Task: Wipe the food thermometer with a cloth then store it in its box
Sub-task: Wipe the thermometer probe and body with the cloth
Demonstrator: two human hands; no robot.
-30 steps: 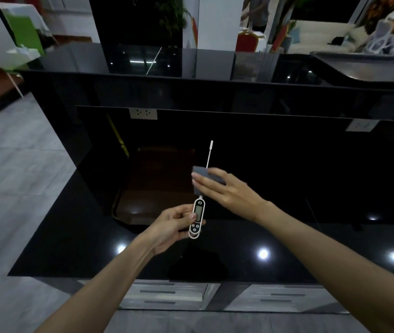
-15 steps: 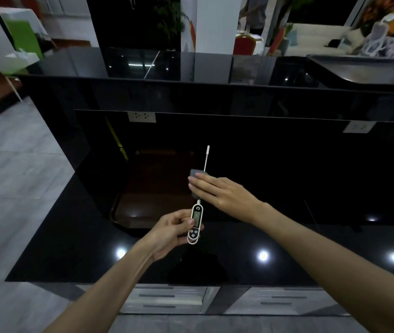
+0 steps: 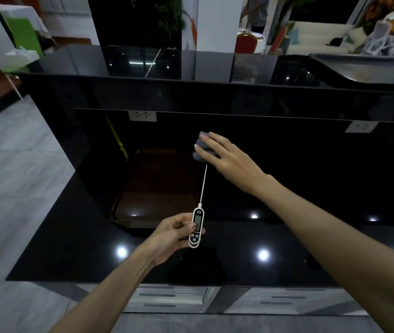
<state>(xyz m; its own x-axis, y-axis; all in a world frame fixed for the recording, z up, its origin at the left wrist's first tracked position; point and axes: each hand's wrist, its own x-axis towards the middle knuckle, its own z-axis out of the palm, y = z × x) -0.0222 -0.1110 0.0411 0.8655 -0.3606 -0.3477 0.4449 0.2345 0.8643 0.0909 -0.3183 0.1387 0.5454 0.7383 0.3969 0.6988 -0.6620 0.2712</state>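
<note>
A glossy black desk (image 3: 215, 265) fills the middle of the view, reflecting small ceiling lights, with a raised black ledge (image 3: 191, 68) behind it and grey floor tiles (image 3: 23, 188) off at 9 o'clock. A dark brown tray (image 3: 157, 186) lies on the desk toward the far left of centre, and two wall sockets (image 3: 142, 115) sit on the panel beyond it.

The left hand (image 3: 169, 234) is above the desk's near half, fingers and thumb closed around the white body of the thermometer (image 3: 197, 227), with the display facing up. The thin metal probe runs from the body toward 12 o'clock, tilted slightly right.

The right hand (image 3: 227, 157) reaches in from 4 o'clock and is at the far end of the probe, its fingers curled over a grey cloth (image 3: 202, 147) that covers the tip. The probe disappears into the cloth, so the tip itself is hidden. The thermometer's box cannot be made out anywhere on the desk.
</note>
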